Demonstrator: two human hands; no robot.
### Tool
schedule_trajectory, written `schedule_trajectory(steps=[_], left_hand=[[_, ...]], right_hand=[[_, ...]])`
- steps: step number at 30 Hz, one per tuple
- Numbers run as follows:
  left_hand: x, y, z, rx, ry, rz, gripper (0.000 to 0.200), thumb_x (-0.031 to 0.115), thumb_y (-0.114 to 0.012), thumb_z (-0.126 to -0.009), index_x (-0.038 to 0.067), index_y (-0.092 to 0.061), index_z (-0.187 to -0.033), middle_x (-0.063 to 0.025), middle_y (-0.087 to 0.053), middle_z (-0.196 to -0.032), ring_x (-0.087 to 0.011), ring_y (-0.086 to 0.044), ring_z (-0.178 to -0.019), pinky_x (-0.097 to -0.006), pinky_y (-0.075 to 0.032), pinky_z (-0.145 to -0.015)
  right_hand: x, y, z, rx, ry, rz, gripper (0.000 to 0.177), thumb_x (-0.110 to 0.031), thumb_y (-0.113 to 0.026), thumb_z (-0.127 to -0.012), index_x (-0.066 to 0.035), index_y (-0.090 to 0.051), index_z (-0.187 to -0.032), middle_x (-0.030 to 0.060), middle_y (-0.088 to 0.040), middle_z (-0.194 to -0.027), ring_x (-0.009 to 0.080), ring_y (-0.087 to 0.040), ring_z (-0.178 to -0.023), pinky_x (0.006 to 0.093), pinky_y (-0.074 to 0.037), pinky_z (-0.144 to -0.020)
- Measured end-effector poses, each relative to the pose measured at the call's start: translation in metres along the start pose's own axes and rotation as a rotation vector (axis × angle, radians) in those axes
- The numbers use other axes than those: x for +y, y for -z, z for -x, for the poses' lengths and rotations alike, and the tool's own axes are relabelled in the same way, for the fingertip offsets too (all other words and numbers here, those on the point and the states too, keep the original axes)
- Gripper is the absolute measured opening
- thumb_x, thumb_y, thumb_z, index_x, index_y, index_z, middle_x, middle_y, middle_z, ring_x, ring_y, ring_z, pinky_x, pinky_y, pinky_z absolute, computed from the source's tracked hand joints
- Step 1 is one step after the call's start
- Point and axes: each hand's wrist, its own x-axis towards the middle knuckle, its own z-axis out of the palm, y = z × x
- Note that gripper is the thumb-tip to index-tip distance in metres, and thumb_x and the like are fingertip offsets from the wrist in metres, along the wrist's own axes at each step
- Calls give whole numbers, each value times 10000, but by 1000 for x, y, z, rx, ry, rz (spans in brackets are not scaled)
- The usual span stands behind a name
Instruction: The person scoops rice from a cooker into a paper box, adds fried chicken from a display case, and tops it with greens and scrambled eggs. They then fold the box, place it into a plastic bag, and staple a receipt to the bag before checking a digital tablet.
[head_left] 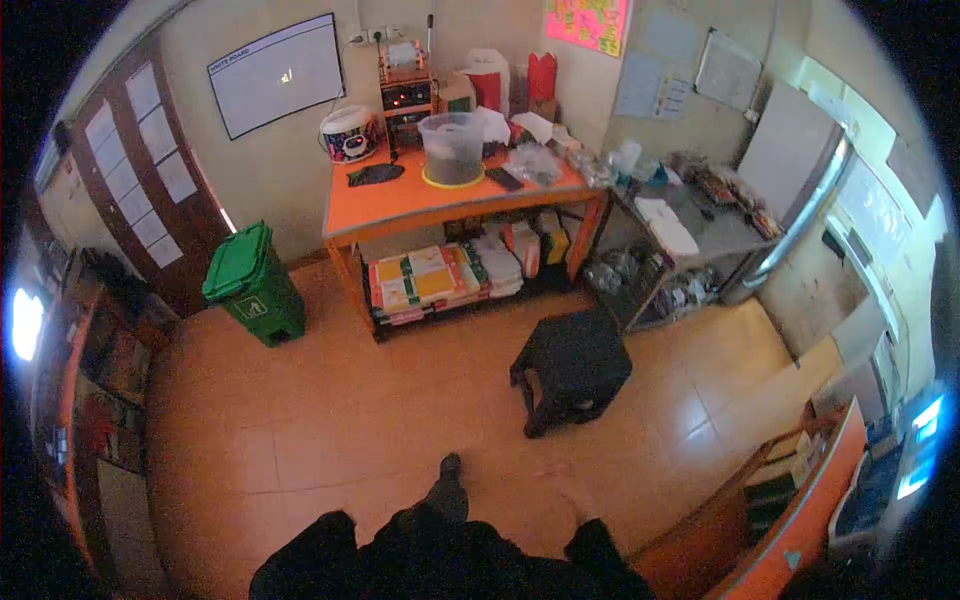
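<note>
Left hand: out of frame, only dark sleeve at lower edge. Right hand: faint blur beyond dark cuff; opening and any hold, cannot tell. Nearest item: black stool, on tiled floor just ahead, between person and orange table. Risk: shin catches stool on forward step. Glossy tiles, so shoe may slip. Clear tub near table's front edge; bump could tip it.

A small workroom or office: a whiteboard, pinned wall notices, an orange tabletop over stacked paper packs.
</note>
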Motion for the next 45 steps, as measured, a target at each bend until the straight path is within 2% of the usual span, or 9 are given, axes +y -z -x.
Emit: schedule_trajectory(steps=[11,13,16,18,21,25,26,35,45], left_hand=[[138,311,-175,451,-379,-132,424,371,-386,-814,65,-519,-1076,-142,-571,-953,-294,-545,-822,-438,-414,-732],[164,380,-214,725,-468,205,414,358,-382,-828,55,-512,-1079,-148,-565,-964,-275,-561,-761,-420,-439,-677],[205,462,-217,492,-591,1120,391,359,-403,-824,44,-533,-1016,-171,-549,-936,-257,-534,-839,-372,-440,-713],[220,504,-218,476,-492,908,377,332,-401,-831,37,-527,-1027,-169,-538,-964,-261,-534,-831,-383,-443,-701],[190,496,-331,914,-572,-317,340,270,-396,-846,28,-513,-1055,-174,-546,-944,-278,-558,-750,-392,-455,-649],[186,529,-305,342,-77,179,313,307,-402,-818,49,-555,-906,-154,-546,-988,-310,-505,-930,-417,-408,-799],[179,540,-309,319,-16,285,309,305,-407,-817,49,-552,-910,-153,-546,-981,-307,-507,-921,-416,-410,-790],[207,684,-299,373,316,1303,285,286,-452,-810,45,-524,-945,-140,-551,-924,-279,-519,-838,-408,-429,-714],[219,644,-249,442,452,1740,288,264,-501,-801,41,-492,-983,-126,-556,-860,-248,-533,-745,-400,-450,-630]], right_hand=[[-55,6,-251,-318,142,620,353,-334,-547,-780,-51,-543,-991,99,-574,-912,225,-553,-798,354,-444,-696],[-83,30,-289,-254,153,631,352,-326,-561,-771,-54,-547,-993,96,-574,-911,225,-553,-793,350,-443,-693],[-157,82,-344,-68,246,621,352,-315,-583,-757,-58,-552,-996,91,-574,-911,224,-552,-786,344,-443,-689],[-211,123,-386,124,519,524,277,-249,-613,-745,-55,-580,-941,52,-602,-788,179,-567,-659,337,-461,-592],[-261,203,-507,-70,281,-19,177,-146,-585,-772,-19,-579,-896,60,-592,-850,119,-561,-723,251,-462,-619],[-430,326,-650,190,594,280,53,-75,-545,-758,-33,-570,-737,10,-554,-651,113,-541,-594,245,-449,-577],[-472,354,-694,109,575,17,69,-85,-528,-756,-32,-568,-736,14,-553,-650,117,-541,-602,246,-434,-557],[-795,488,-1059,854,884,748,258,-247,-528,-756,-17,-535,-873,204,-562,-760,393,-529,-742,459,-403,-701],[-855,525,-1155,674,610,734,333,-294,-505,-775,-11,-547,-946,216,-571,-901,342,-547,-854,421,-406,-743]])
